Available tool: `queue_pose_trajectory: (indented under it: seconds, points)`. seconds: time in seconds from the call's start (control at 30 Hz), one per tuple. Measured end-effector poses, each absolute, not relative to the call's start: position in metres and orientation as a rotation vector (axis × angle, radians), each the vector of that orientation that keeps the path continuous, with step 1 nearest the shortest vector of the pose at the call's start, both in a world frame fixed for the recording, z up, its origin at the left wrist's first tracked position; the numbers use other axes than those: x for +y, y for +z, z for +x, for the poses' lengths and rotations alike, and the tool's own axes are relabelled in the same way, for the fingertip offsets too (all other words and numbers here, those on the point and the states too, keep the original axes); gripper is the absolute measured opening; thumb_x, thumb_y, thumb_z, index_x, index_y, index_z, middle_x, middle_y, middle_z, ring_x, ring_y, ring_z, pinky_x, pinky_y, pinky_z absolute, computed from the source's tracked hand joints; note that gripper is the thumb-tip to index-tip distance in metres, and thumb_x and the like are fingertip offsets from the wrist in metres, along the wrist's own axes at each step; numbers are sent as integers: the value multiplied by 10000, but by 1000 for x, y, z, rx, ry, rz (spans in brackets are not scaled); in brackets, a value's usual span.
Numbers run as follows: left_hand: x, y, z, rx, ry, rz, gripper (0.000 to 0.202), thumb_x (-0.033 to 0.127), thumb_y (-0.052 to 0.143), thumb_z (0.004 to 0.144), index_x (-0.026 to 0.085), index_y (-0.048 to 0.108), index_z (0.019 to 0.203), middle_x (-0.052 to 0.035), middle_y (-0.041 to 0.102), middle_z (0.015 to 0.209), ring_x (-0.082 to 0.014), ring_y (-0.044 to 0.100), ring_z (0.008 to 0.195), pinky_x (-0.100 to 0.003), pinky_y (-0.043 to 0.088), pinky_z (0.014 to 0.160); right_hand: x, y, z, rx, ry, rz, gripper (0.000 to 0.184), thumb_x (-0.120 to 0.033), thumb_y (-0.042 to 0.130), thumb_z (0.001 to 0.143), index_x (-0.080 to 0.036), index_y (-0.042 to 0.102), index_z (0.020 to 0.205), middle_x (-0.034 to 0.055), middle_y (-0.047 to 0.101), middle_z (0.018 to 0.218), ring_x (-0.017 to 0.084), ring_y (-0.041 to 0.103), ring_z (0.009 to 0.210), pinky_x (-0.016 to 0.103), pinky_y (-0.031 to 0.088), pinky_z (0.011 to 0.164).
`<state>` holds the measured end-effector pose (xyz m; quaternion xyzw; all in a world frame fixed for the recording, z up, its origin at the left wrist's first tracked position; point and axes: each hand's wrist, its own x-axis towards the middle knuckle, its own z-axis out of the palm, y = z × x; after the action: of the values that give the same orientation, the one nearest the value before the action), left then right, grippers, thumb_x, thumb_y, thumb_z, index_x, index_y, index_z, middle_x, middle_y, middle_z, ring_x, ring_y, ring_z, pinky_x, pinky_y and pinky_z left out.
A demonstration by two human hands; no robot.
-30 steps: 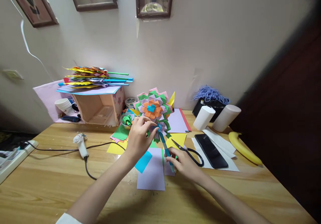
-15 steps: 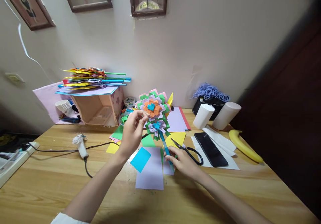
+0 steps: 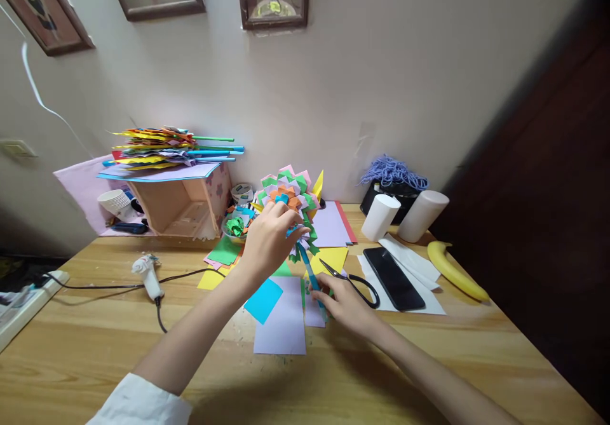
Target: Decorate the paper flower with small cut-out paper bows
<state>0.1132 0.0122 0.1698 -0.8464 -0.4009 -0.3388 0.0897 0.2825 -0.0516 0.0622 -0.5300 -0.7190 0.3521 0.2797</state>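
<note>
My right hand (image 3: 344, 301) is closed round the lower end of a blue stick (image 3: 310, 274) that carries a layered paper flower (image 3: 288, 192) of green, lilac, pink and orange folds. The stick leans up and to the left from the table. My left hand (image 3: 272, 237) reaches over the flower's lower front, fingers curled and pinching its small lilac and green petals. Under both hands lie a lilac sheet (image 3: 283, 324) and a blue paper square (image 3: 263, 300).
Black scissors (image 3: 355, 281) and a phone (image 3: 393, 277) lie right of my hands, then two white rolls (image 3: 379, 216) and a banana (image 3: 455, 271). A glue gun (image 3: 149, 274) with cable lies left. A wooden box (image 3: 183, 204) topped with paper crafts (image 3: 159, 145) stands at the wall.
My left hand drew back from the flower, then returned and now grips its lower petals. The flower head has tipped slightly away. My right hand stayed on the stick.
</note>
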Motion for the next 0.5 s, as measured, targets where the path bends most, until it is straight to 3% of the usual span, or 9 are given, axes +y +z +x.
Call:
queue_pose_trajectory:
  seconds: [0.13,0.27,0.5]
  points:
    - [15,163,117,-1294,-854,-2441,157,312,579,804,185,570,713,-33,558,753,-183,487,770,-268,375,601,-53,64,279,-1943,929,-1421,122,-233,468,822,-194,462,707,-20,512,666,141,500,630,246,326,585]
    - [16,161,118,-1297,-850,-2474,144,271,505,850,182,537,742,-40,548,793,-185,475,786,-278,380,636,-53,63,278,-1957,912,-1422,115,-226,463,822,-191,467,713,-21,513,655,136,497,619,242,328,582]
    - [17,162,80,-1449,-1446,-2405,176,272,404,894,190,445,744,-20,484,772,-160,469,739,-269,372,674,-48,52,287,-1904,1017,-1380,133,-254,415,844,-193,529,811,10,602,763,140,528,616,252,383,587]
